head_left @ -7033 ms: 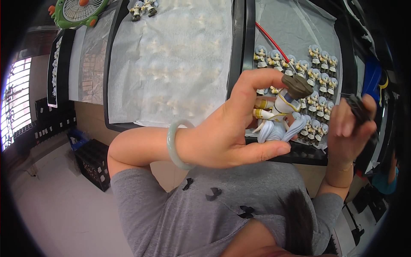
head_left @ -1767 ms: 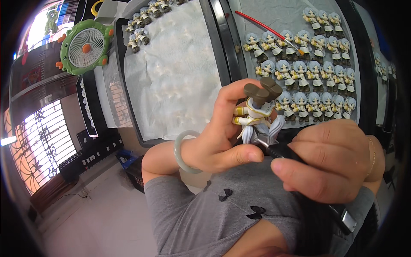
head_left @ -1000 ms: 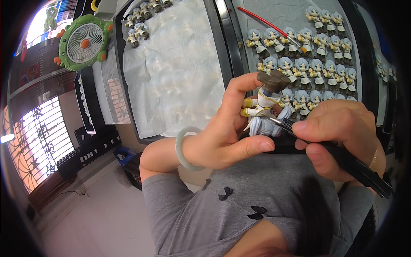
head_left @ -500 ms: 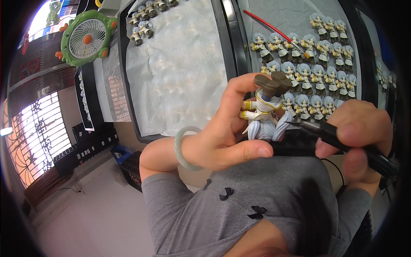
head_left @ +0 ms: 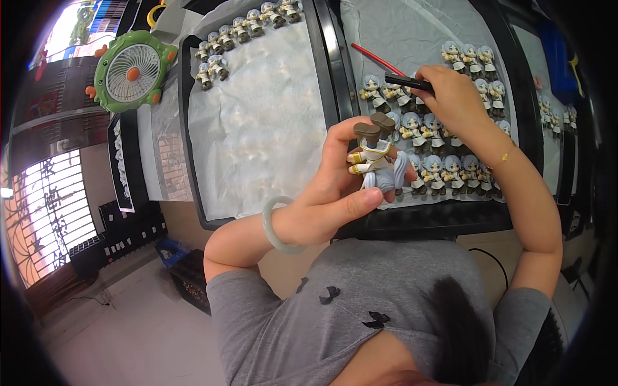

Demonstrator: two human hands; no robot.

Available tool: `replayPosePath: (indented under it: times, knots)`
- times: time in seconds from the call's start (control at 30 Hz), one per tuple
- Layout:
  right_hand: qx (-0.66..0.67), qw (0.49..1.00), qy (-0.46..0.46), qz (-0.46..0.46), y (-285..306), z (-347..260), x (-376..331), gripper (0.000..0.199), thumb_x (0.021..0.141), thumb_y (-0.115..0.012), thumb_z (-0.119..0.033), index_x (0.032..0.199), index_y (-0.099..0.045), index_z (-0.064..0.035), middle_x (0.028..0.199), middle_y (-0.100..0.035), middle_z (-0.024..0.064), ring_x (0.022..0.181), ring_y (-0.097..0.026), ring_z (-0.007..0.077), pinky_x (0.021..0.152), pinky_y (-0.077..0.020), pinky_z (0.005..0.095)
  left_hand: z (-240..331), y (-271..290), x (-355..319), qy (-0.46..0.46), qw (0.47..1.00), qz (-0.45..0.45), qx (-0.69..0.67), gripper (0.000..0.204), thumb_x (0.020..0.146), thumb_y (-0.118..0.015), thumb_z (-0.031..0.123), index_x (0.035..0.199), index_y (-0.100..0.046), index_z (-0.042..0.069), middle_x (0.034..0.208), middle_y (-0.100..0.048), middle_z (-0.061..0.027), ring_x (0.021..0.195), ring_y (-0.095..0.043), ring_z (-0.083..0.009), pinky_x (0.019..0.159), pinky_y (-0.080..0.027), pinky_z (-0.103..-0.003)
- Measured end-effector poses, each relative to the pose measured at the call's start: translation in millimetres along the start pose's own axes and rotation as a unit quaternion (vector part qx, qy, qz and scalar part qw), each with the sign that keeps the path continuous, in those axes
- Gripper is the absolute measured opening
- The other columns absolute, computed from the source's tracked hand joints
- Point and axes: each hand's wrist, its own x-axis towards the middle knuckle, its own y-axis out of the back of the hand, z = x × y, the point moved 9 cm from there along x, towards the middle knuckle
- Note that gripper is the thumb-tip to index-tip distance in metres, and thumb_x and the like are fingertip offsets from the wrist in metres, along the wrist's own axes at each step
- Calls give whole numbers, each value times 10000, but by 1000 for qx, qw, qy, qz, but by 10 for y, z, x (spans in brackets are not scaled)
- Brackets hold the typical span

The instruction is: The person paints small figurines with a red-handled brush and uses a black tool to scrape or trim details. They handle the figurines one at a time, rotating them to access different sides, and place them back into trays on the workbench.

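My left hand [head_left: 328, 193] grips a small figurine [head_left: 376, 161] with a white outfit, brown boots and grey hair, held upside down above the near edge of a black tray [head_left: 425, 215]. My right hand [head_left: 454, 96] is stretched out over that tray, holding a thin black brush [head_left: 405, 82] whose tip points left above the rows of similar figurines [head_left: 444, 161]. A pale green bangle [head_left: 273, 225] sits on my left wrist.
A second black tray [head_left: 193, 161] lined with white paper lies to the left, with several figurines [head_left: 241, 29] along its far edge. A red stick [head_left: 376, 59] lies on the right tray. A green desk fan [head_left: 132, 71] stands at the far left. Crates sit on the floor below.
My right hand has lifted the brush away from the held figurine and reached forward over the right tray. My left hand keeps the figurine in the same place.
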Motion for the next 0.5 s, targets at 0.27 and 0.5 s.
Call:
replayPosePath:
  times: [0.27,0.5]
  knots:
    - [16,1000,-13,-14,17,78,75,161,724,-601,-137,771,-542,6,698,-588,158,690,-568,321,622,-435,405,3,19,18,-24,997,26,73,694,818,-532,110,1266,-27,265,1124,-436,-250,945,-497,-232,778,-433,-337]
    - [-9,999,1,-50,-32,53,52,146,735,-594,-93,824,-532,5,697,-586,124,617,-566,246,567,-421,320,54,-3,7,-76,994,0,78,704,778,-560,18,1211,-49,235,1122,-445,-251,957,-530,-267,820,-437,-392]
